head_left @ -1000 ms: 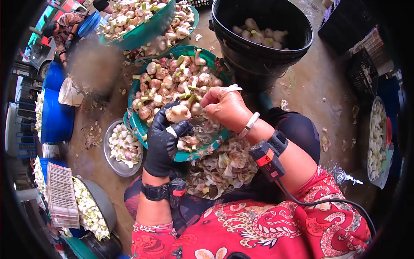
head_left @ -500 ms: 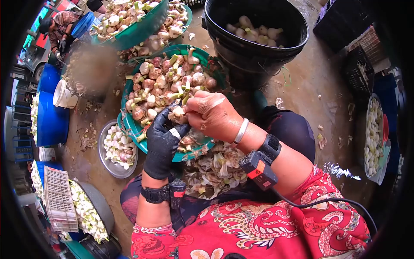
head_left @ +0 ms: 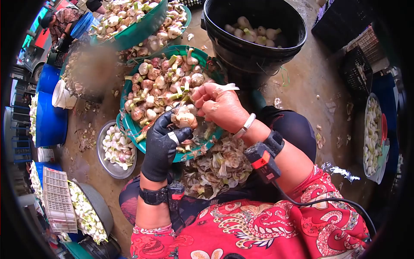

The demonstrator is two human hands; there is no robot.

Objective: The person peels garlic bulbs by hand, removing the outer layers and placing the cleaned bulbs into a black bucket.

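Wet concrete floor (head_left: pixel 315 82) fills the view from above, crowded with tubs of garlic. Directly ahead, a green basin (head_left: pixel 129 125) is still heaped with unpeeled bulbs (head_left: pixel 161 82), purple-skinned with cut green stems. Over its near rim, the left hand (head_left: pixel 161 144), in a black glove, has its grip closed around one garlic bulb (head_left: pixel 184 118), which looks partly stripped and pale. The bare right hand (head_left: pixel 220 105), just beside it, pinches a strip of papery skin (head_left: pixel 226 87) pulled away from the bulb. Below the hands, a mound of discarded skins (head_left: pixel 222 162) lies in the person's lap. A black bucket (head_left: pixel 254 56) beyond the basin holds a shallow layer of bulbs, and a metal bowl (head_left: pixel 105 166) to the left holds peeled white ones. Judging by the full basin, much garlic remains to peel. Another worker (head_left: pixel 60 26) crouches at the far upper left.
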